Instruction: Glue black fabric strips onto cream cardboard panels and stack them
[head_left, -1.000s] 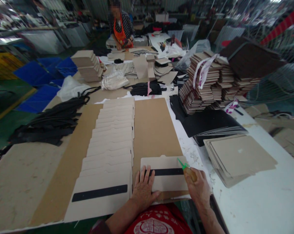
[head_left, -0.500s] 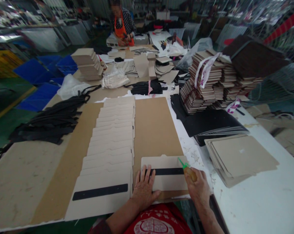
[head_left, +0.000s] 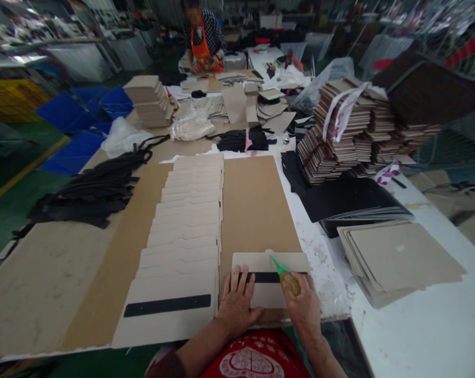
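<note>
From my remote seat, I see the right hand closed around a wooden-handled tool, its green tip at the upper part of the beige panel; touching or not, I cannot tell. This panel lies on the brown cardboard sheet, under the open left hand. The step seems to be tool work above the black strip; the next move calls for a firm left palm.
</note>
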`<state>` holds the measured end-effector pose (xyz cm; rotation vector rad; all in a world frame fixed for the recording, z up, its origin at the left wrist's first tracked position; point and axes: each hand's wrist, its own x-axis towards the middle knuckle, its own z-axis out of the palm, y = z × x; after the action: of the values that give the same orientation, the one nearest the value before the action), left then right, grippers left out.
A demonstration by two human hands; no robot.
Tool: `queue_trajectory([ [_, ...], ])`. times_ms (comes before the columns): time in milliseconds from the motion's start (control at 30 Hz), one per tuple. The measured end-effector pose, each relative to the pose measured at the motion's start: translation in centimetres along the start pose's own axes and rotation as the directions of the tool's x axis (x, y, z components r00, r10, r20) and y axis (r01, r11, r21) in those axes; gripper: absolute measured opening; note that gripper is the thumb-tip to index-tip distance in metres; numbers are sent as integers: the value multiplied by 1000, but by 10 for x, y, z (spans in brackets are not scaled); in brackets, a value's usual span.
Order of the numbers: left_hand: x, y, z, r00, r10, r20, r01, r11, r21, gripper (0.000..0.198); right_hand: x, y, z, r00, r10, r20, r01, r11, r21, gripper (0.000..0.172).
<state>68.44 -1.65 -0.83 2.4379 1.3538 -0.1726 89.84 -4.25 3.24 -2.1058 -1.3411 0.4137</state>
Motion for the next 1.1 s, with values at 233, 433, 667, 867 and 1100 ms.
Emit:
queue_trajectory([
  [233,0,-1,2,1000,4,0,-4,1000,-11,95,-1,-16,9,999,-24,33,23,999,36,29],
  [433,-1,-4,3,1000,20,-10,-20,999,-27,94,-2,-11,8,997,2,73,-4,999,35,31],
  [667,-2,-3,2,1000,16,-11,-17,999,-31,96,-1,12,-10,995,100,-20,-101,994,-44,38],
  [867,-1,-3,1,1000,17,-14,-17,999,-47,93,-4,-1,5,1000,27,5,-27,1000,-5,35],
  [1100,-4,-4,-4,1000,26,-4,-26,997,-72,93,-7,-24,24,997,-25,67,20,997,78,30],
])
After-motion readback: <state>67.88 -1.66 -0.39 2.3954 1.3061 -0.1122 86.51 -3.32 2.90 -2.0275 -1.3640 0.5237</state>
